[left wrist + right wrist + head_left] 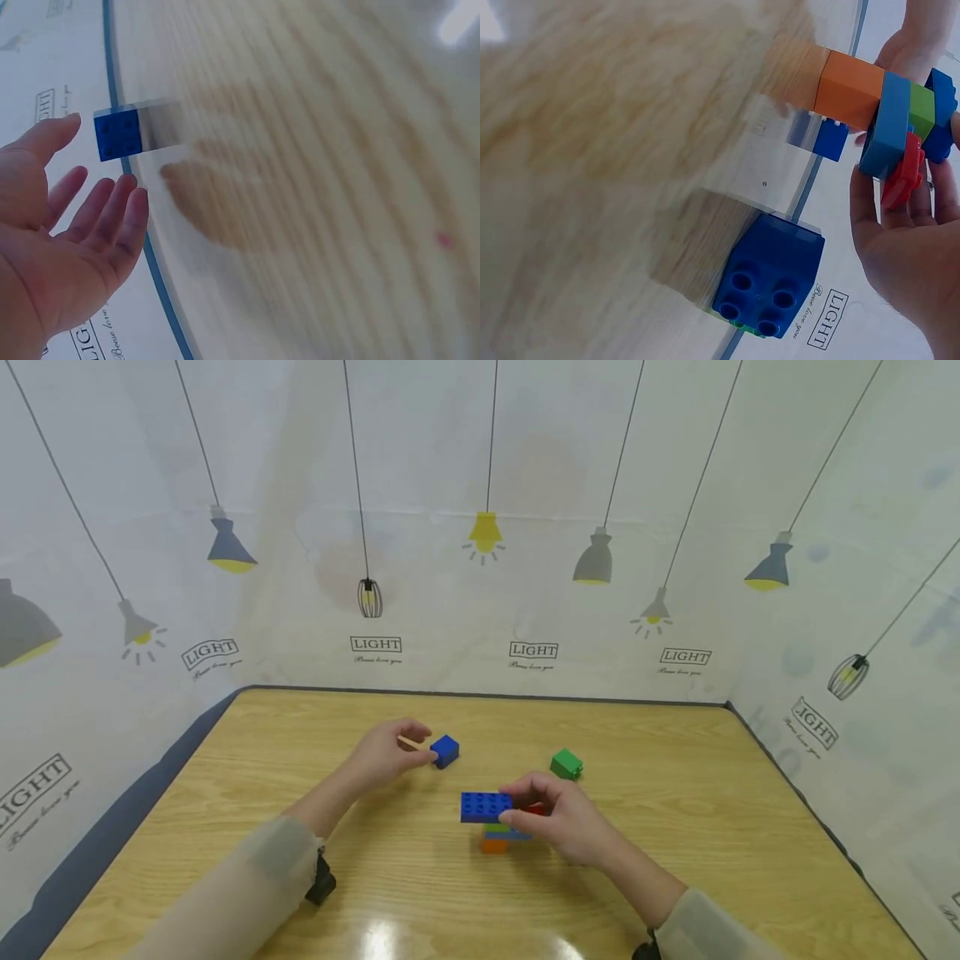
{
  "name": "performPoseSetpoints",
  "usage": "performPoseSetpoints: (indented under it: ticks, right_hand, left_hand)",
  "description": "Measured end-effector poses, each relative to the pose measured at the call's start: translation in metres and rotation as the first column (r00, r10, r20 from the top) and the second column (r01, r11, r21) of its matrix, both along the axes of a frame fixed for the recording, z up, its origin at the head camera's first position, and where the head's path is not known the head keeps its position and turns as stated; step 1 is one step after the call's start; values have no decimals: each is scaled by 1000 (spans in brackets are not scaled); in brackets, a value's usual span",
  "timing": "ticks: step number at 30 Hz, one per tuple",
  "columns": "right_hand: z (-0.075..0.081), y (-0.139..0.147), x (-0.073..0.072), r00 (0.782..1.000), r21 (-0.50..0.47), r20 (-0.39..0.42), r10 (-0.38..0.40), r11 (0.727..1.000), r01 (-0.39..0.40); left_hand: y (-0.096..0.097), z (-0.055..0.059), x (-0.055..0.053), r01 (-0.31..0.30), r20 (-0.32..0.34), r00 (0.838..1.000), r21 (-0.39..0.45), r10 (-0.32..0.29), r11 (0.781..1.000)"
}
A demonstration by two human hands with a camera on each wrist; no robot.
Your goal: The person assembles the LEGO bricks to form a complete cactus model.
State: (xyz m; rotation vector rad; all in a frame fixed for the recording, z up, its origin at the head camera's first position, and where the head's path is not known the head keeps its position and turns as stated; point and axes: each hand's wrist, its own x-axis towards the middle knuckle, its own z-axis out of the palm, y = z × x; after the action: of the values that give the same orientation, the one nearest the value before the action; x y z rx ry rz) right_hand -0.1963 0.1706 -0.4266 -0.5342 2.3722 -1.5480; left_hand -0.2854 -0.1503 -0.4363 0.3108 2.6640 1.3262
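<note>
- Hands differ: the left hand (384, 757), fingers loosely curved and empty, is just beside a loose blue block (446, 751); the right hand (561, 817) pinches the upper blue brick (482, 807).
- That brick tops a stack (892, 124) standing on the bench (375, 877), orange block (493, 845) lowest.
- An off-centre press could topple it, since upper bricks overhang that orange block.
- A green block (566, 763) lies farther off.

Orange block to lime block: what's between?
The light blue block sits between the orange block and the lime block, shown in the right wrist view.
</note>
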Motion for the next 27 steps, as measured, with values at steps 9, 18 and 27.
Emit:
performPoseSetpoints:
  ticks: [9,18,27]
  right_hand:
    - [2,0,0,1000,2,6,4,1000,-4]
    - [0,1,2,1000,-8,9,5,1000,-5]
    - [2,0,2,1000,-9,23,-2,1000,2]
  left_hand:
    - [21,-10,-18,-21,14,1000,-131,23,991]
    - [31,-9,-14,-48,15,999,-130,50,990]
    - [19,-1,14,5,-8,1000,62,-4,998]
